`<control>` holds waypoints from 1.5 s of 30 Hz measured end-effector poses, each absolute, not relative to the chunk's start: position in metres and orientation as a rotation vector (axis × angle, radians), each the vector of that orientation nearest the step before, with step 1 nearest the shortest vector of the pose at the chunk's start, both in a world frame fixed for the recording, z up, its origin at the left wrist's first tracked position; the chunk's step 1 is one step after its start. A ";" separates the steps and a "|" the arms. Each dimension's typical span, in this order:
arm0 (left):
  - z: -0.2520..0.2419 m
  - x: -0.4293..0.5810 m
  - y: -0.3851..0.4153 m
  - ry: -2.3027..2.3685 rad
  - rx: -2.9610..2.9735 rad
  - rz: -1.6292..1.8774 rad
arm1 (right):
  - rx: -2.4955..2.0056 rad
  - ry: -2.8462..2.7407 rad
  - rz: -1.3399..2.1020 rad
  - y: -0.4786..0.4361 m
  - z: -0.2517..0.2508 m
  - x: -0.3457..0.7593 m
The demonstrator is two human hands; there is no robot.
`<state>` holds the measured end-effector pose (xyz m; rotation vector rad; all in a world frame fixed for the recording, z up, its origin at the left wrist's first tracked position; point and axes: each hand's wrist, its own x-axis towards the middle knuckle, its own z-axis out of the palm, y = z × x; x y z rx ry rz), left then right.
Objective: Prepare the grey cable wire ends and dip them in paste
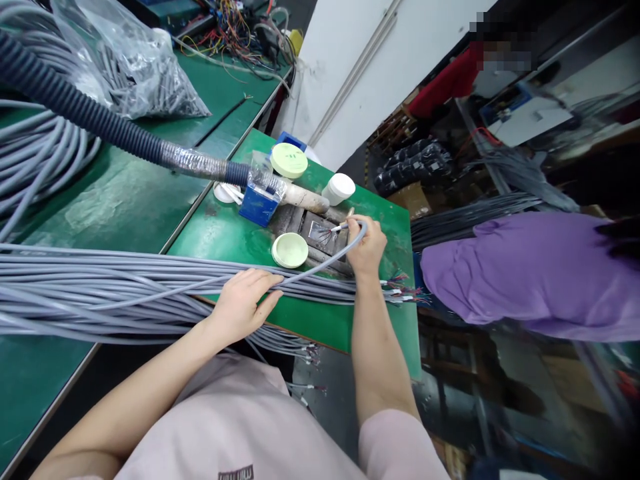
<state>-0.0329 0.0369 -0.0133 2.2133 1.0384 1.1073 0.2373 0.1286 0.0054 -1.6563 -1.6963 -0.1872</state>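
My right hand (pixel 367 245) is closed on a grey cable (pixel 327 262) near its stripped end, which bends back to the left. The thin bare wires of that end reach over a small shiny square, which looks like a solder pot (pixel 321 233). Farther back along the same cable, my left hand (pixel 247 300) pinches it between thumb and fingers, above a thick bundle of grey cables (pixel 125 277). Just left of the pot stands an open pale-green cup (pixel 290 251). A taped hose nozzle (pixel 305 198) points across behind the pot.
A blue block (pixel 259 203) props the black ribbed hose (pixel 90 110). Behind it are a yellow-green lidded tub (pixel 289 160) and a white jar (pixel 340 189). Bagged cables (pixel 145 73) lie at the far left. A person in a purple top (pixel 530 273) is at the right.
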 end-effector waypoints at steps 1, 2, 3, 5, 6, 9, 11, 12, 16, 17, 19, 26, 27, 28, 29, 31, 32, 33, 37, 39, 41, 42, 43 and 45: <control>-0.014 -0.032 0.038 1.037 2.210 1.108 | -1.661 -1.696 -0.182 0.130 0.004 0.239; -0.014 -0.032 0.039 1.039 2.204 1.111 | -1.666 -1.696 -0.178 0.131 0.002 0.240; -0.014 -0.031 0.040 1.041 2.197 1.113 | -1.671 -1.697 -0.174 0.133 0.001 0.241; -0.015 -0.030 0.042 1.043 2.190 1.111 | -1.676 -1.702 -0.166 0.135 -0.001 0.243; -0.015 -0.029 0.042 1.044 2.191 1.105 | -1.679 -1.705 -0.163 0.137 -0.001 0.244; -0.015 -0.028 0.045 1.052 2.206 1.083 | -1.689 -1.712 -0.161 0.140 -0.003 0.245; -0.015 -0.027 0.047 1.062 2.214 1.072 | -1.702 -1.721 -0.165 0.142 -0.004 0.246; -0.015 -0.027 0.048 1.065 2.216 1.068 | -1.709 -1.728 -0.167 0.144 -0.004 0.247; -0.015 -0.025 0.050 1.066 2.197 1.056 | -1.744 -1.754 -0.169 0.149 -0.009 0.248; -0.015 -0.025 0.051 1.067 2.185 1.052 | -1.754 -1.759 -0.168 0.150 -0.010 0.249; -0.013 -0.024 0.051 1.061 2.144 1.052 | -1.764 -1.764 -0.167 0.151 -0.010 0.249; 0.003 -0.027 0.039 0.856 1.633 0.889 | -1.424 -1.828 -0.189 0.096 0.041 0.229; 0.005 -0.026 0.036 0.812 1.512 0.833 | -1.327 -1.897 -0.153 0.081 0.051 0.223; 0.005 -0.025 0.032 0.773 1.389 0.783 | -1.219 -1.962 -0.122 0.065 0.060 0.217; 0.005 -0.023 0.028 0.737 1.273 0.740 | -1.119 -2.044 -0.093 0.049 0.067 0.211; 0.003 -0.018 0.022 0.679 1.088 0.693 | -0.948 -2.222 -0.089 0.021 0.073 0.199; 0.001 -0.015 0.019 0.654 1.024 0.690 | -0.901 -2.305 -0.110 0.009 0.073 0.193; 0.000 -0.013 0.016 0.636 0.974 0.702 | -0.866 -2.383 -0.135 -0.001 0.072 0.188; 0.000 -0.010 0.007 0.659 0.884 0.755 | -0.818 -2.542 -0.179 -0.032 0.057 0.172; 0.002 -0.012 0.002 0.706 0.910 0.755 | -0.817 -2.532 -0.139 -0.042 0.049 0.169; 0.003 -0.016 -0.003 0.734 0.963 0.768 | -0.854 -2.471 -0.076 -0.051 0.043 0.168; 0.003 -0.017 -0.006 0.741 0.997 0.779 | -0.899 -2.406 -0.041 -0.055 0.040 0.168; 0.003 -0.018 -0.008 0.747 1.036 0.790 | -0.963 -2.312 -0.004 -0.058 0.038 0.167; 0.003 -0.019 -0.012 0.757 1.121 0.811 | -1.147 -2.097 0.129 -0.064 0.035 0.164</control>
